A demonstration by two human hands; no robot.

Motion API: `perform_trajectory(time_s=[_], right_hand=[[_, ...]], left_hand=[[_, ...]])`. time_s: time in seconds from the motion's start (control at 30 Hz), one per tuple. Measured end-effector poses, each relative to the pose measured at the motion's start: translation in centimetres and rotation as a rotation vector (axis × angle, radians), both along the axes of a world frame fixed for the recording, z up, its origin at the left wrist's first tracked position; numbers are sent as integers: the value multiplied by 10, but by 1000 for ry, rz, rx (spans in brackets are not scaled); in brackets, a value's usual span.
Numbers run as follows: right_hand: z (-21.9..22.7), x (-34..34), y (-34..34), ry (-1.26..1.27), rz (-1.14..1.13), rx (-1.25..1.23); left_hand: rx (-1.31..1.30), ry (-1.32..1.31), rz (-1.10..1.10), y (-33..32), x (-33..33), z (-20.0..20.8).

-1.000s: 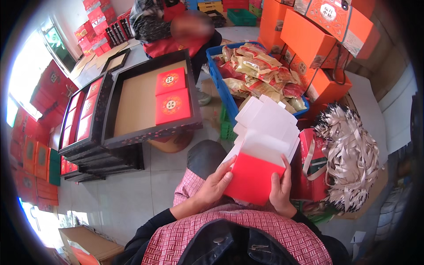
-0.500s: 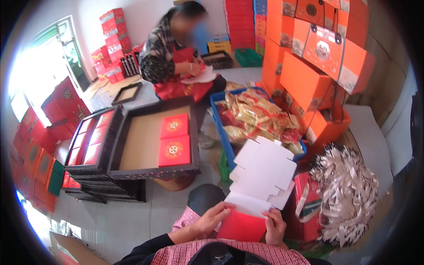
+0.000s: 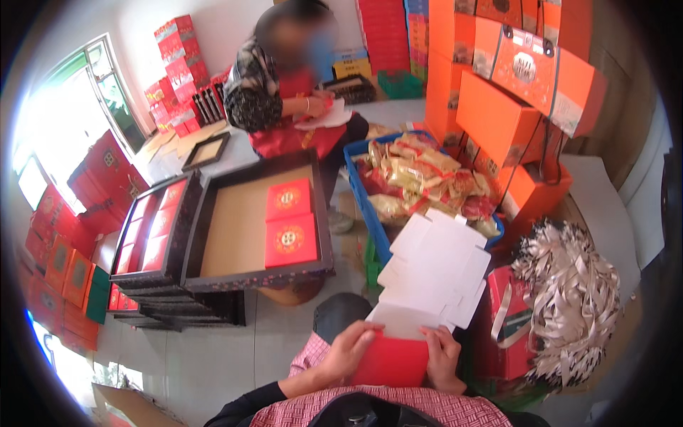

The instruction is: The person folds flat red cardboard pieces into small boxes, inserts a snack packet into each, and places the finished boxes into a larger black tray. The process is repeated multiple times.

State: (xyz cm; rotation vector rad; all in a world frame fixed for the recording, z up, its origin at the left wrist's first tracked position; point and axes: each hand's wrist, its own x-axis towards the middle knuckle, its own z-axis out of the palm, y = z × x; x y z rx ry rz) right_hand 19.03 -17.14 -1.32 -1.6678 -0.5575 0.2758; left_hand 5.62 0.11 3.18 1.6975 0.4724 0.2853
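Note:
Both hands hold an unfolded carton blank point(image 3: 435, 274), white on the inside with cut flaps along its sides. It stretches away from my lap, tilted up toward the blue crate. Its near part is a red panel point(image 3: 390, 361) lying between my hands. My left hand point(image 3: 346, 356) grips the left edge near the fold, thumb and fingers closed on the card. My right hand point(image 3: 445, 359) pinches the right edge at the same fold, fingertips on top. The underside of the blank is hidden.
A blue crate point(image 3: 366, 206) of gold packets point(image 3: 427, 174) stands ahead, beside stacked orange boxes point(image 3: 496, 121). Ribbon cords point(image 3: 569, 306) heap over a red box point(image 3: 504, 331) at right. At left, a black tray point(image 3: 257, 282) holds two red boxes point(image 3: 289, 240). A person point(image 3: 284, 99) sits opposite, handling card.
The white strip at the fold, bent up before, now lies flatter. My right fingers have curled further over the edge. The whole view has shifted slightly.

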Motion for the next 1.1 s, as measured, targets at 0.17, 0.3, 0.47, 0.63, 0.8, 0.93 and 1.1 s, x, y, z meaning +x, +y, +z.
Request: perform_trajectory(time_s=[0.17,0.3,0.47,0.63,0.8,0.93,1.1], right_hand=[[-3,-13,6,-74,9,11],[-1,-13,11,-278,34,134],[23,13,8,339,295,387],[50,68,40,568,805,-147],[80,68,62,582,1055,-370],[84,61,77,424,1129,-421],[66,70,80,136,1194,-389]], left_hand=[[-384,71,132,-2,-12,-10],[-476,-57,143,-1,-14,-24],[-217,-142,71,5,-12,-34],[-68,-169,1,7,-14,-37],[-50,-122,63,4,-18,-29],[-148,-113,147,-3,-24,-28],[-231,-165,218,-8,-21,-38]])
